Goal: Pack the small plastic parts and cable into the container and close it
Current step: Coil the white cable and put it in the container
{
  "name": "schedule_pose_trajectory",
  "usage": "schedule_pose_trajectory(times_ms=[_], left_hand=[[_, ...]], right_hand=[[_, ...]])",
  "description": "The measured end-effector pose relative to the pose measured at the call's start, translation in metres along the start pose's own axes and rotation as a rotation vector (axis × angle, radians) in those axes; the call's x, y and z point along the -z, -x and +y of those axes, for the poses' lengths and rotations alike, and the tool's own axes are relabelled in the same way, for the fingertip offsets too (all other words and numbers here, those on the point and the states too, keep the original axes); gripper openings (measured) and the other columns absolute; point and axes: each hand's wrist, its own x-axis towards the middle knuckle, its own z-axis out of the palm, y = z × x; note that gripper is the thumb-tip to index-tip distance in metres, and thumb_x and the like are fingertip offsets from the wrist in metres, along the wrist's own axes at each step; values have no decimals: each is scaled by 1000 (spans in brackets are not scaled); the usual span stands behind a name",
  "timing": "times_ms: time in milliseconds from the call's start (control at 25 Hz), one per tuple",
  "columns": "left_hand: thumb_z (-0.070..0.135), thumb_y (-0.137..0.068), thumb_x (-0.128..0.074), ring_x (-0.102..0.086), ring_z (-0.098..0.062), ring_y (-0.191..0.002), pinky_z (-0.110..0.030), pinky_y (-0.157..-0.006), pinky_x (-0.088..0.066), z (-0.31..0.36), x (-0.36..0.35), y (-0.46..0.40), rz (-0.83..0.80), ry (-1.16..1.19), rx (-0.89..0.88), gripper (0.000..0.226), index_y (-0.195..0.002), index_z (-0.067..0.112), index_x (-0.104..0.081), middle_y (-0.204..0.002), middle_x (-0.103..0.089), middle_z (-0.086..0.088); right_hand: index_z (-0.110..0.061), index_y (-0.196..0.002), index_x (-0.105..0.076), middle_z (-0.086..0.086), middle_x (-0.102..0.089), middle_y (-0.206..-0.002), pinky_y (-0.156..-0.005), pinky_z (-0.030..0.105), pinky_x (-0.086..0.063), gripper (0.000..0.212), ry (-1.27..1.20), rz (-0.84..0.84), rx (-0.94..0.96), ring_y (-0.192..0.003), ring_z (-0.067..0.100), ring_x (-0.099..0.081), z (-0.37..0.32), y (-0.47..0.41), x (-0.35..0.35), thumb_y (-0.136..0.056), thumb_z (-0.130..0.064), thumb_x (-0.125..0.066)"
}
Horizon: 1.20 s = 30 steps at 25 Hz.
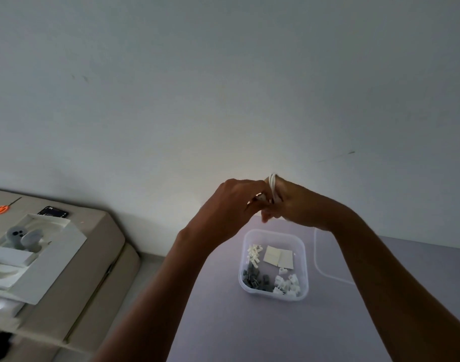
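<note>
- Hands are raised together above the far edge of the table, in front of the pale wall.
- Coiled white cable is gripped in the right hand; its loops are seen standing up out of the curled fingers, at the top of the fist.
- Fingers of the left hand are curled and brought against the right hand at the cable; a pale end piece is glimpsed between the two hands, and it appears to be pinched by the left fingertips, though the contact is partly hidden.
- Both forearms are stretched up from the near edge of the view, the left from near left, the right from near right.
- Clear plastic container is seen open on the table, just below the hands and between the forearms.
- White clips are heaped in its far left part, grey clips in its near left part, and more white parts in its near right corner.
- Two pale square pads are laid flat in its far right part.
- Clear lid is lying flat on the table just right of the container, partly hidden by the right forearm.
- Beige bench is seen well to the left, with a white open box, orange scissors and a dark phone on it.
</note>
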Motion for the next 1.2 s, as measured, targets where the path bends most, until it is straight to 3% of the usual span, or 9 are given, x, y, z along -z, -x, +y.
schedule_pose_trajectory(times_ms=[120,240,360,440,560,800,960,1120,1200], left_hand=[[12,-90,-67,-54,-7,-74,-20,-68,-43,-1,-3,2,23,-16,-79,6,-95,13,-68,-84,-66,3],[13,-88,-70,-50,-12,-86,-16,-72,-39,-1,-10,2,91,-7,-95,13,-100,12,-67,-93,-56,1],[15,-86,-72,-50,-10,-101,-12,-82,-39,-2,-14,0,116,117,-31,25,-108,13,-60,-110,-55,3],[19,-88,-70,-55,-9,-110,-19,-89,-45,-6,-14,-2,44,260,11,28,-114,14,-60,-118,-60,4],[20,-92,-66,-65,-11,-101,-31,-89,-54,-9,-14,-4,-59,448,103,24,-114,11,-65,-107,-70,2],[26,-97,-58,-64,-9,-87,-29,-72,-53,-13,-27,-5,82,338,162,19,-109,13,-65,-95,-69,2],[28,-100,-51,-61,-8,-70,-28,-65,-50,-14,-29,-7,101,431,282,19,-96,13,-61,-78,-65,5],[27,-101,-49,-56,-11,-59,-25,-58,-47,-18,-31,-9,196,531,430,22,-84,14,-56,-65,-59,3],[28,-101,-50,-56,-9,-55,-20,-56,-46,-17,-32,-9,238,554,473,24,-87,9,-57,-63,-59,0]], right_hand=[[-4,-90,-54,12,-64,-74,-67,39,-52,4,-158,-184,-42,-70,31,-64,-4,9,10,-87,-2,-52],[-4,-83,-51,15,-51,-66,-59,34,-44,10,-319,-253,-95,-58,24,-50,-4,12,13,-74,-2,-47],[-6,-77,-51,13,-44,-65,-54,30,-39,3,-459,-325,-127,-55,20,-41,-2,15,11,-78,-5,-48],[-7,-78,-50,12,-40,-69,-53,29,-35,9,-580,-392,-132,-56,21,-36,-1,17,9,-77,0,-44],[-9,-79,-45,13,-38,-73,-56,31,-38,16,-745,-415,-119,-59,23,-38,2,18,7,-72,5,-41],[6,-89,-62,23,-70,-79,-81,38,-56,14,-375,-88,-71,-82,35,-73,5,19,11,-93,1,-50],[-7,-100,-71,8,-77,-82,-80,34,-59,11,-206,212,30,-78,23,-75,2,25,8,-91,-9,-65],[-16,-120,-69,-7,-76,-98,-84,27,-59,47,-69,412,102,-88,8,-72,9,32,0,-80,-40,-73],[-18,-119,-68,-8,-74,-93,-79,23,-58,50,-41,450,118,-82,5,-70,12,33,-9,-78,-45,-74]])
